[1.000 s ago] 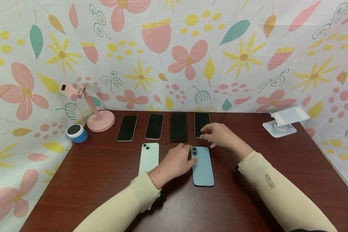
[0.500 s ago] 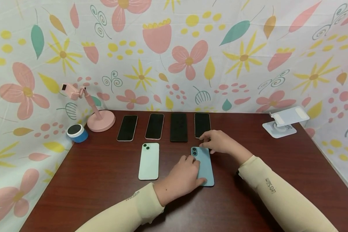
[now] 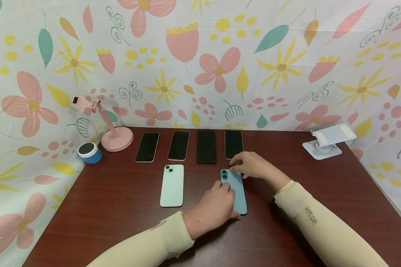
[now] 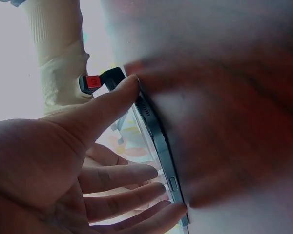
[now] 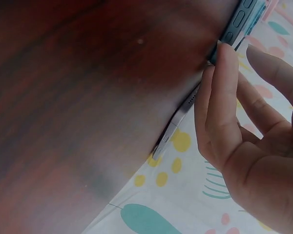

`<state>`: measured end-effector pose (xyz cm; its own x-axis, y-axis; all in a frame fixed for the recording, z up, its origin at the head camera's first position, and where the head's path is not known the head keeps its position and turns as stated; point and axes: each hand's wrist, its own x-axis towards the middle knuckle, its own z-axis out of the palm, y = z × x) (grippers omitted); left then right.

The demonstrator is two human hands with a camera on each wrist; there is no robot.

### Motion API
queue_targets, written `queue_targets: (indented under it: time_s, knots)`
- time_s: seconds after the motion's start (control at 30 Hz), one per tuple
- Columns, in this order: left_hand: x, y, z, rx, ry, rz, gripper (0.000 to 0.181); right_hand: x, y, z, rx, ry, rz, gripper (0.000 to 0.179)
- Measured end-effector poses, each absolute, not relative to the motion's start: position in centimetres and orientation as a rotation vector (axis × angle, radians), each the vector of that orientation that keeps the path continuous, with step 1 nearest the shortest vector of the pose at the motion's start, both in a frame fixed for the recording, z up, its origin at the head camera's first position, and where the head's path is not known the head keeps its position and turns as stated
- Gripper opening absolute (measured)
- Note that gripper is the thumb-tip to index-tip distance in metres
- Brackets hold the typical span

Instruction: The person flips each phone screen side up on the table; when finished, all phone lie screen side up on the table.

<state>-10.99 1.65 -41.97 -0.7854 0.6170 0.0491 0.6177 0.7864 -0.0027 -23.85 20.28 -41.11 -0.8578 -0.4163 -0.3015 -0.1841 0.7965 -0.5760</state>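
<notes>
A light blue phone point(image 3: 238, 191) lies back up on the dark wooden table, its two-lens camera at the far left corner. My left hand point(image 3: 214, 205) rests at its left side, thumb at the near end. In the left wrist view those fingers lie nearly straight along the phone's edge point(image 4: 161, 146). My right hand point(image 3: 254, 165) touches the far right corner with its fingertips; the right wrist view shows them against the blue phone's side point(image 5: 237, 22). Just beyond lies a phone with a dark screen point(image 3: 234, 142). A pale green phone point(image 3: 172, 187) lies to the left.
Three more dark phone-shaped pieces, a left one point(image 3: 147, 147), a middle one point(image 3: 178, 145) and a plain black slab point(image 3: 206, 146), line the back. A pink stand point(image 3: 117, 139) and blue-white jar point(image 3: 90, 152) stand left. A white folding stand point(image 3: 332, 135) stands back right.
My left hand has moved nearer to me along the blue phone, its thumb now at the near end. My right hand has come down from the dark-screen phone to the blue phone's far corner.
</notes>
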Motion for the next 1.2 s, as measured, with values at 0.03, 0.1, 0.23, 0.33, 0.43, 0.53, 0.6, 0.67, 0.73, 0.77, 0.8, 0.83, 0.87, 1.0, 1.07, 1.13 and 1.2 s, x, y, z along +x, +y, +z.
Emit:
queue_targets:
  time_s: [0.03,0.1,0.23,0.33,0.43,0.53,0.6,0.67,0.73,0.77,0.8,0.83,0.87,1.0,1.07,1.13,1.2]
  knots:
    - [-11.0,1.7,-41.9,-1.008,-2.925,-0.022,0.063,-23.8,20.3,-41.1,-0.459,2.570,-0.757,0.031]
    - [-11.0,1.7,-42.0,-1.005,-2.925,-0.024,0.060,-23.8,20.3,-41.2,-0.468,2.576,-0.746,0.028]
    - [-10.9,1.8,-42.1,-1.021,-2.906,0.016,0.052,-23.7,20.3,-41.2,-0.479,2.590,-0.726,0.022]
    - [-10.7,1.8,-42.1,-1.043,-2.895,0.072,0.048,-23.7,20.2,-41.1,-0.478,2.599,-0.717,0.018]
    - [-10.6,1.7,-42.0,-1.061,-2.886,0.118,0.045,-23.7,20.1,-41.1,-0.485,2.605,-0.714,0.017]
    - [-10.5,1.6,-42.1,-1.087,-2.834,0.184,0.044,-23.8,20.1,-41.2,-0.495,2.607,-0.712,0.017]
    - [-10.4,1.5,-42.2,-1.101,-2.770,0.238,0.045,-23.8,20.1,-41.3,-0.494,2.605,-0.719,0.016]
    - [-10.3,1.5,-42.4,-1.103,-2.700,0.290,0.045,-23.8,20.1,-41.3,-0.493,2.605,-0.727,0.015]
    - [-10.1,1.4,-42.5,-1.101,-2.649,0.328,0.045,-23.7,20.0,-41.4,-0.494,2.601,-0.738,0.014]
    - [-10.0,1.4,-42.6,-1.102,-2.632,0.345,0.044,-23.8,20.0,-41.4,-0.495,2.599,-0.742,0.014]
    - [-9.9,1.4,-42.6,-1.105,-2.618,0.360,0.042,-23.8,20.0,-41.4,-0.495,2.598,-0.743,0.014]
    - [-9.8,1.4,-42.6,-1.107,-2.606,0.381,0.040,-23.8,20.0,-41.4,-0.494,2.596,-0.744,0.014]
    - [-9.7,1.4,-42.6,-1.111,-2.600,0.398,0.040,-23.8,20.1,-41.4,-0.494,2.593,-0.743,0.014]
    - [-9.5,1.4,-42.7,-1.118,-2.582,0.454,0.033,-23.9,20.1,-41.4,-0.486,2.586,-0.741,0.014]
    - [-9.5,1.4,-42.6,-1.118,-2.591,0.454,0.034,-23.9,20.2,-41.4,-0.488,2.585,-0.742,0.015]
    - [-9.5,1.5,-42.6,-1.126,-2.606,0.442,0.034,-24.0,20.3,-41.5,-0.484,2.581,-0.748,0.015]
    - [-9.6,1.5,-42.6,-1.133,-2.624,0.416,0.035,-24.1,20.3,-41.5,-0.477,2.572,-0.760,0.016]
